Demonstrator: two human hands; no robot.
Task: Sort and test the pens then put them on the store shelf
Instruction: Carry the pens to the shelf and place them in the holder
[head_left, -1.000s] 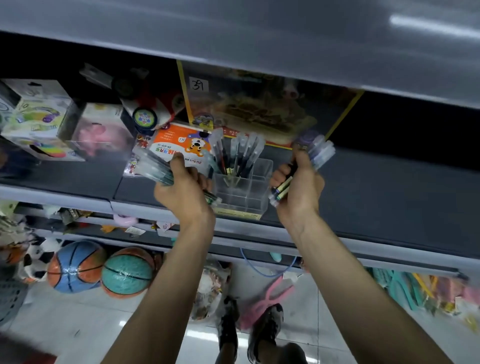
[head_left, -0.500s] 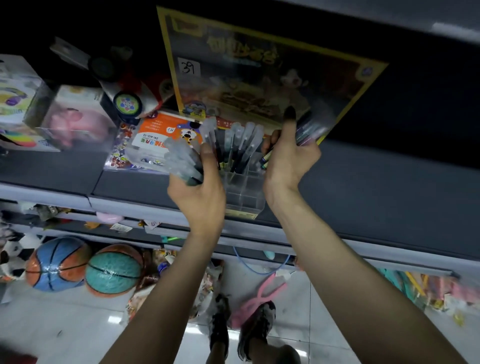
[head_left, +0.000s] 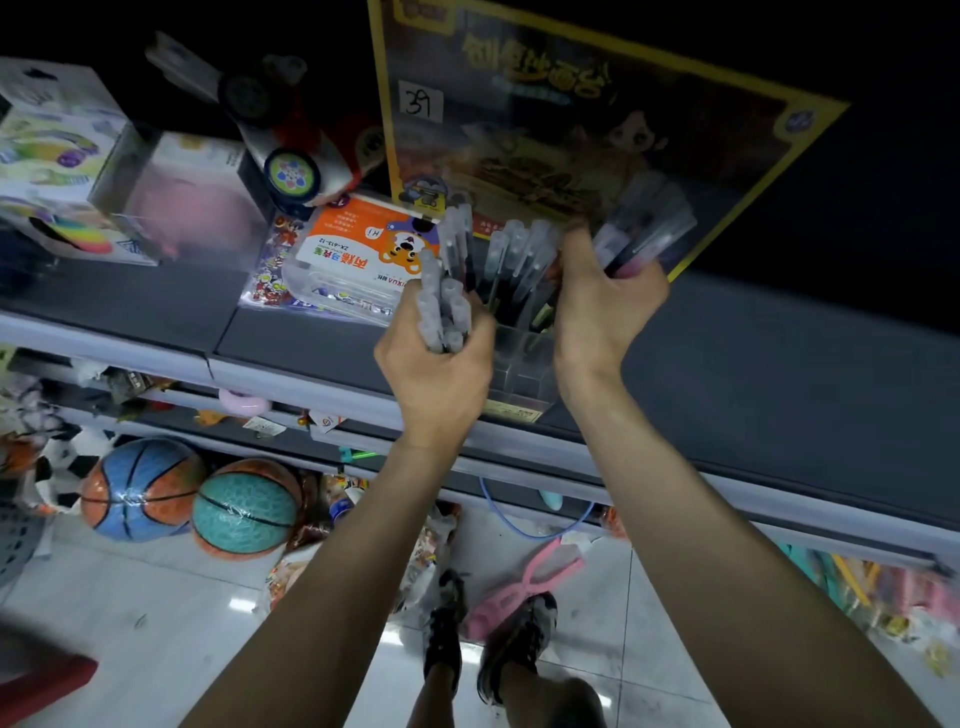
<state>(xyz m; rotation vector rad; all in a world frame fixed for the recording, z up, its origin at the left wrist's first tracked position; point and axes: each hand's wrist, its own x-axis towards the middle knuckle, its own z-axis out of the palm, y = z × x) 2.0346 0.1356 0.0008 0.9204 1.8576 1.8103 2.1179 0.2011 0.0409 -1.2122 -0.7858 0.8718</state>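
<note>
- Pens (head_left: 514, 254) with frosted caps stand tilted in a clear organiser (head_left: 524, 364). It sits at the near edge of the shelf (head_left: 753, 364), between your two hands.
- Your left hand (head_left: 436, 374) has its fingers curled tight round the left bundle (head_left: 441, 306) of capped pens. The caps point to the far side, just left of the organiser.
- Your right hand (head_left: 602, 312) grips the right bundle (head_left: 644, 234), which fans out to the far right above the organiser's right side. Blur hides how each finger lies, but the hand is plainly closed on the barrels.
- The shelf you are working at is a dark grey board with a pale front rail (head_left: 571, 452). Its back is in deep shadow.
- A yellow-bordered box (head_left: 571, 104) with a "39" tag (head_left: 418, 104) leans right behind the organiser, and your right bundle overlaps it in view.
- An orange pack (head_left: 358, 249) with a cartoon tiger lies just left of the organiser, close to your left bundle.
- Further left are a toy car (head_left: 291, 171), a clear box (head_left: 192, 202) with something pink inside, and a rainbow-printed box (head_left: 47, 145).
- Below you, lower shelves step out toward a glossy white tiled floor (head_left: 130, 623).
- Two basketballs sit at the lower left, one blue and orange (head_left: 140, 491) and one teal and orange (head_left: 247, 506).
- A pink plastic item (head_left: 519, 587) lies on the floor by your shoes (head_left: 441, 623).
- A blue cord (head_left: 524, 530) loops down under the shelf rail.
</note>
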